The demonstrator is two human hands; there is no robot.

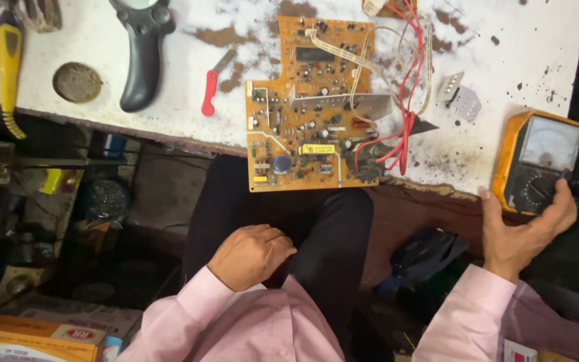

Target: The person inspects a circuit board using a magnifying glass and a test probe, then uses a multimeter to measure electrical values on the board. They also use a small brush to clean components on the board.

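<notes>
My right hand (pixel 524 231) grips the near end of an orange analog multimeter (pixel 537 161) at the right edge of the white bench, thumb on one side, fingers by its black dial. My left hand (pixel 249 255) rests as a loose fist on my lap over dark trousers, holding nothing. An orange circuit board (pixel 306 107) lies on the bench between the hands, overhanging the front edge, with red and white wires (pixel 407 87) running off its right side.
On the worn white bench (pixel 182 114) lie a red-handled tool (pixel 210 90), a black handheld magnifier (pixel 142 53), a round metal lid (pixel 77 82), a yellow-handled tool (pixel 8 67) and a small metal heat sink (pixel 460 99). Boxes (pixel 35 332) and clutter fill the floor at left.
</notes>
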